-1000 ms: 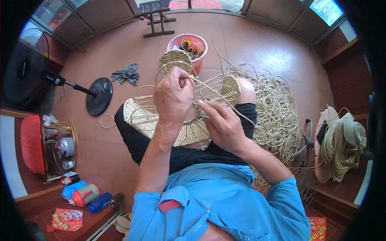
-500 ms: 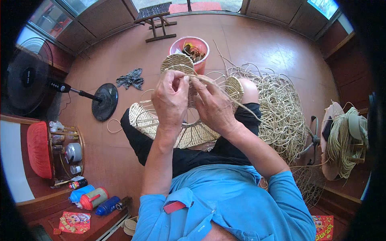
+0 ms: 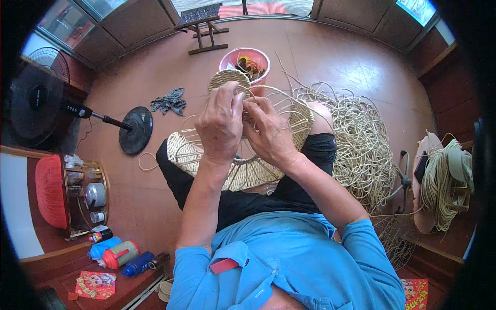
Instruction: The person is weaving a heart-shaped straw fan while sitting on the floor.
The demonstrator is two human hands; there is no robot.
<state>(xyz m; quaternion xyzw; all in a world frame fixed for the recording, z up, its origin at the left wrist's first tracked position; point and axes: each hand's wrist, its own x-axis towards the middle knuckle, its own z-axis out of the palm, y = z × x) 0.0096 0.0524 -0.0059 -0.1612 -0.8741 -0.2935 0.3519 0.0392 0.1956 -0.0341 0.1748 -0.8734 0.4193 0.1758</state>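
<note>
A curved woven straw piece (image 3: 240, 175) lies across my lap, thin cords looping over its inner side. Its rounded far end (image 3: 228, 77) rises just beyond my fingers. My left hand (image 3: 219, 126) is closed, its thumb and fingers pinching at a straw cord (image 3: 281, 93) near that end. Right against it, my right hand (image 3: 271, 132) has its fingers bent together on the cord, which arcs away to the right. The fingertips partly hide the exact spot they grip.
A pink bucket (image 3: 261, 59) with scraps stands ahead. To the right lie a large heap of loose cord (image 3: 361, 150) and a coiled hank (image 3: 439, 186). On the left are a standing fan (image 3: 135, 132), a grey rag (image 3: 169, 102), a red basket-like cover (image 3: 50, 191) and several bottles (image 3: 121, 254).
My left hand has turned, showing more of its back, and my right fingers have curled in closer. The cord's free length now arcs up and right instead of trailing down across my right hand.
</note>
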